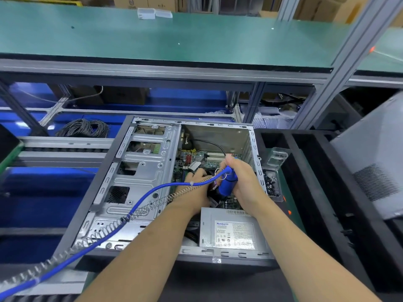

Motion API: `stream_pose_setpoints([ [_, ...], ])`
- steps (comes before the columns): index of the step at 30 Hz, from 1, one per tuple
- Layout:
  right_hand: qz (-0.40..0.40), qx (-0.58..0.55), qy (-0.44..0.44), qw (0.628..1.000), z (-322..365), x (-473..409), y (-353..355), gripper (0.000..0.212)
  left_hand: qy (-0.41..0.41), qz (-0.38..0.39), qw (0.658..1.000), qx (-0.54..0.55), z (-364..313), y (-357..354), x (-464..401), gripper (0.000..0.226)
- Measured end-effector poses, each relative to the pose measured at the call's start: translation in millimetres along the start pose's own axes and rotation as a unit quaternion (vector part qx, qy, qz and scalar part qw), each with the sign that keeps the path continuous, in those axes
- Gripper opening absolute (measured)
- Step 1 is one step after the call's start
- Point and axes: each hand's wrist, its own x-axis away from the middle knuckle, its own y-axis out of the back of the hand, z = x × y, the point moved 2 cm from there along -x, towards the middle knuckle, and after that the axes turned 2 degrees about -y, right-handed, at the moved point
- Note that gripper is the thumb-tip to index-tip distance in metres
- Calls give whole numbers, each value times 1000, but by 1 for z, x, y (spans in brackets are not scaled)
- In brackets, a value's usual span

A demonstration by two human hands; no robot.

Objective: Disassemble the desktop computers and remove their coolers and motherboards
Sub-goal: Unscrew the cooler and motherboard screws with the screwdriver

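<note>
An open desktop computer case (139, 171) lies on its side in front of me. Its green motherboard (200, 159) shows at the far end, and the black cooler (210, 190) is mostly hidden under my hands. My right hand (242, 177) grips a blue electric screwdriver (226, 182), which points down into the case; a blue cable (104, 234) with a spring coil trails from it to the lower left. My left hand (196, 186) reaches inside beside the tool and rests on the cooler; its fingertips are hidden.
A grey power supply (231, 232) sits in the case's near right corner. A clear tray of small screws (271, 182) stands right of the case. Black trays (316, 171) and a grey panel (375, 162) lie further right. A coil of black wire (85, 127) is behind on the left.
</note>
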Motion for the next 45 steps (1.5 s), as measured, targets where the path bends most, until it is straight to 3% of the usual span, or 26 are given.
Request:
stream_pose_setpoints([
  [4, -77, -122, 64, 987, 9, -4, 15, 40, -5, -3, 1000, 17, 1, 2, -2, 37],
  [9, -114, -87, 88, 986, 39, -36, 23, 39, 27, -53, 998, 35, 2, 2, -10, 55],
  [11, -122, -62, 75, 988, 41, -49, 19, 45, 28, -47, 998, 25, 3, 1, -16, 80],
  [14, -114, -67, 59, 989, 33, -64, 15, 50, 30, 27, 999, 31, 4, 1, -24, 114],
  [20, -103, -41, 40, 993, 23, -79, 18, 47, 34, 80, 996, -1, 3, 2, -34, 116],
  [24, -88, 11, 45, 995, 24, -78, 16, 73, 27, 95, 993, -67, -2, 11, -24, 113],
  [26, -66, 36, 64, 995, 30, -76, 14, 76, -2, 58, 987, -147, -2, 28, -17, 101],
  [28, -31, 48, 84, 995, 42, -77, 12, 60, -4, -59, 976, -209, 2, 46, -9, 81],
  [30, -19, 89, 106, 990, 57, -79, 11, 44, 87, -149, 959, -224, 11, 56, 1, 77],
  [31, -30, 124, 128, 984, 64, -80, 10, 41, 142, -156, 953, -216, 14, 57, 6, 81],
  [33, -66, 213, 205, 953, 79, -83, 9, 38, 204, -140, 949, -194, 17, 49, 14, 87],
  [36, -86, 413, 258, 869, 97, -99, 10, 28, 203, -148, 952, -177, 23, 44, 17, 92],
  [39, -74, 602, 157, 779, 98, -128, 20, 29, 184, -154, 954, -179, 30, 44, 17, 89],
  [42, -30, 713, 65, 698, 80, -148, 26, 23, 183, -172, 954, -164, 32, 44, 18, 81],
  [45, 24, 748, -5, 664, 65, -159, 29, 13, 169, -211, 946, -180, 30, 44, 18, 62],
])
